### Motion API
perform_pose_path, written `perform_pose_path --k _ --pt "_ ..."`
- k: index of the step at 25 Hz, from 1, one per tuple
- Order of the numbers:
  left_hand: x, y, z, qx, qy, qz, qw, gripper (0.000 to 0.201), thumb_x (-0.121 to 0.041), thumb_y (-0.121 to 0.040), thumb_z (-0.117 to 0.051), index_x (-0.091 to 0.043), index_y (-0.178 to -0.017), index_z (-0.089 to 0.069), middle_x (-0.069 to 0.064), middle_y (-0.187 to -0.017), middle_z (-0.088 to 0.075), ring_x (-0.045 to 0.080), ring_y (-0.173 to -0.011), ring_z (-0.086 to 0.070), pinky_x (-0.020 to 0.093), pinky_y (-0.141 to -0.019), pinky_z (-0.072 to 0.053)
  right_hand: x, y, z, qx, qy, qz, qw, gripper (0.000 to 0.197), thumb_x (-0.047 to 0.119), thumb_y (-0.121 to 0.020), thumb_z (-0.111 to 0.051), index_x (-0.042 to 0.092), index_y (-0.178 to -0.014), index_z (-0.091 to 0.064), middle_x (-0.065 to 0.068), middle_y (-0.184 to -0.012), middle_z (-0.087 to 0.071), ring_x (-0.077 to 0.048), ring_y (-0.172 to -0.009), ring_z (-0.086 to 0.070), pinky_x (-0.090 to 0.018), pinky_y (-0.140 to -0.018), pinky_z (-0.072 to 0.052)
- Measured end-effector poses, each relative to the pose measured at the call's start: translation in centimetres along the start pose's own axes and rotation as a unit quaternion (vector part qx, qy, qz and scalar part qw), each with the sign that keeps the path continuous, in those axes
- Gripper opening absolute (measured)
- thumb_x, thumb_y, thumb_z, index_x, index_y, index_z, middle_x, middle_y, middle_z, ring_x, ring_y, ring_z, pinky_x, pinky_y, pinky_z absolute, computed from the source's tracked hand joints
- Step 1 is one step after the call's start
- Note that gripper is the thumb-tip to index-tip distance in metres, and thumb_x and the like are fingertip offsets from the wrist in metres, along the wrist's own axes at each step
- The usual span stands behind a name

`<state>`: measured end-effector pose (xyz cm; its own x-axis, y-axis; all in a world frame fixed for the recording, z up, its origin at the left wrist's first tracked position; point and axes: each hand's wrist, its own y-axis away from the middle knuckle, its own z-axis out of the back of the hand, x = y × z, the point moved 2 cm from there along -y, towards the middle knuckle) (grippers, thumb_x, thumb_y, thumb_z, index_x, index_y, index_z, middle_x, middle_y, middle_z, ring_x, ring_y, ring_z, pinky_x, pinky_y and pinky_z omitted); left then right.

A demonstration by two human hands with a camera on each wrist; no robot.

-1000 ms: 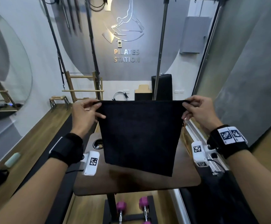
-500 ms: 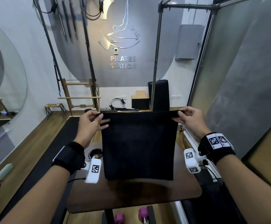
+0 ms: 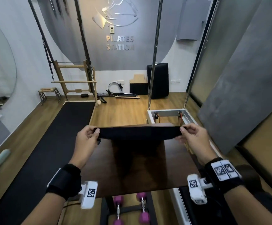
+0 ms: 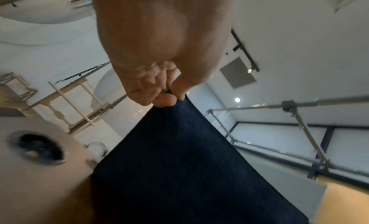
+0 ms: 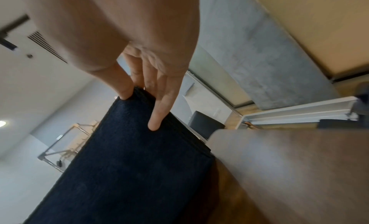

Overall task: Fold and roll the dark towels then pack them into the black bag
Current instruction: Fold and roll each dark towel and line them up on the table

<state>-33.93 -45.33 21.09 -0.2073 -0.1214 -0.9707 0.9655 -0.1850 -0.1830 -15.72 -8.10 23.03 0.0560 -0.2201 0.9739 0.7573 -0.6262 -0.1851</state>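
Dark navy terry towel is up in the air over the brown wooden table, folded and stretched flat between both hands. Left hand pinches one top corner with thumb and fingertips, right hand pinches the other, pinky sticking out straight.

Right hand at top of view, thumb and fingers pinching upper corner of dark towel. Towel hanging down toward lower left, stacked layers visible along its right edge. Brown wooden table just beside towel at lower right. Black pad against far wall. Grey panel at upper right.
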Motion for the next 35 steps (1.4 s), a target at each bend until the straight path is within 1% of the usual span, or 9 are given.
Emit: perform_pose_path --k 6,9,12,18,22,25,28,32,35 --pt "6.4 3.7 -1.1 -0.003 -0.098 0.08 0.992 0.011 -0.009 -0.104 -0.062 -0.012 -0.097 -0.069 -0.004 -0.097 -0.073 0.001 -0.09 -0.067 0.012 -0.068 -0.048 -8.3 3.7 -0.3 -0.026 0.112 -0.098 0.989 0.021 0.012 -0.094 -0.074 0.011 -0.074 -0.069 -0.004 -0.064 -0.072 -0.007 -0.058 -0.064 -0.027 -0.06 -0.048" --pt "7.4 2.5 -2.0 -0.028 -0.111 0.092 0.989 0.007 -0.012 -0.105 -0.063 -0.01 -0.1 -0.068 -0.003 -0.094 -0.073 0.0 -0.059 -0.065 0.013 -0.053 -0.049 -8.9 1.8 -1.4 -0.036 0.112 -0.116 0.986 0.018 0.014 -0.094 -0.074 0.008 -0.077 -0.069 -0.011 -0.07 -0.073 -0.017 -0.068 -0.067 -0.034 -0.07 -0.052" --pt "7.8 -0.3 -3.5 -0.046 -0.117 0.103 0.987 0.008 -0.016 -0.106 -0.061 -0.009 -0.106 -0.064 0.006 -0.09 -0.072 0.012 -0.038 -0.058 0.02 -0.04 -0.046 -9.2 -1.6 -2.3 -0.036 0.11 -0.131 0.985 0.016 0.015 -0.095 -0.074 0.005 -0.085 -0.068 -0.011 -0.068 -0.072 -0.021 -0.054 -0.063 -0.031 -0.055 -0.051" --pt "11.2 -7.9 -7.3 -0.073 -0.125 0.17 0.975 0.011 -0.019 -0.106 -0.061 -0.009 -0.104 -0.065 0.012 -0.089 -0.071 0.009 -0.042 -0.063 0.023 -0.037 -0.047 -13.3 -9.8 -5.4 -0.019 0.108 -0.22 0.969 0.019 0.015 -0.098 -0.069 -0.003 -0.101 -0.063 -0.011 -0.077 -0.067 -0.024 -0.038 -0.057 -0.023 -0.035 -0.038" --pt "12.6 -10.0 -9.3 -0.077 -0.105 0.235 0.963 0.012 -0.01 -0.105 -0.06 -0.004 -0.115 -0.057 0.017 -0.113 -0.062 0.017 -0.066 -0.071 0.027 -0.049 -0.057 -15.2 -11.9 -6.5 0.002 0.143 -0.247 0.958 0.008 0.009 -0.098 -0.069 0.005 -0.097 -0.062 -0.015 -0.091 -0.069 -0.031 -0.05 -0.068 -0.036 -0.046 -0.056" --pt "12.2 -9.0 -10.4 -0.077 -0.228 0.112 0.964 0.023 -0.015 -0.102 -0.064 -0.014 -0.123 -0.054 -0.001 -0.124 -0.041 0.014 -0.082 -0.065 0.031 -0.075 -0.054 -15.5 -12.1 -6.4 -0.017 0.19 -0.139 0.972 0.012 0.005 -0.093 -0.07 0.017 -0.09 -0.068 -0.007 -0.085 -0.072 -0.021 -0.057 -0.07 -0.035 -0.054 -0.061" --pt "11.3 -6.7 -12.0 0.024 -0.297 -0.037 0.954 0.006 -0.026 -0.101 -0.066 -0.028 -0.097 -0.062 -0.013 -0.094 -0.055 0.002 -0.081 -0.055 0.026 -0.071 -0.044 -15.4 -11.6 -7.9 0.094 0.219 -0.075 0.968 0.022 0.003 -0.087 -0.076 0.023 -0.078 -0.076 0.003 -0.073 -0.074 -0.015 -0.062 -0.071 -0.03 -0.06 -0.061" --pt "11.8 -3.9 -13.6 0.188 -0.417 -0.057 0.887 0.02 -0.047 -0.104 -0.056 -0.03 -0.113 -0.06 -0.016 -0.106 -0.054 0.005 -0.096 -0.053 0.034 -0.079 -0.05 -15.9 -11.4 -8.9 0.182 0.312 -0.062 0.93 0.025 0.005 -0.087 -0.077 0.026 -0.075 -0.077 0.014 -0.075 -0.071 0.001 -0.075 -0.066 -0.004 -0.068 -0.045" --pt "12.5 -3.4 -13.2 0.196 -0.515 -0.066 0.832 0.037 -0.059 -0.103 -0.046 -0.031 -0.126 -0.05 -0.011 -0.119 -0.047 0.013 -0.108 -0.05 0.037 -0.082 -0.047 -15.2 -10.5 -8.3 0.185 0.34 -0.053 0.921 0.023 0.006 -0.091 -0.072 0.026 -0.081 -0.077 0.011 -0.084 -0.072 0.0 -0.082 -0.064 -0.015 -0.078 -0.053"
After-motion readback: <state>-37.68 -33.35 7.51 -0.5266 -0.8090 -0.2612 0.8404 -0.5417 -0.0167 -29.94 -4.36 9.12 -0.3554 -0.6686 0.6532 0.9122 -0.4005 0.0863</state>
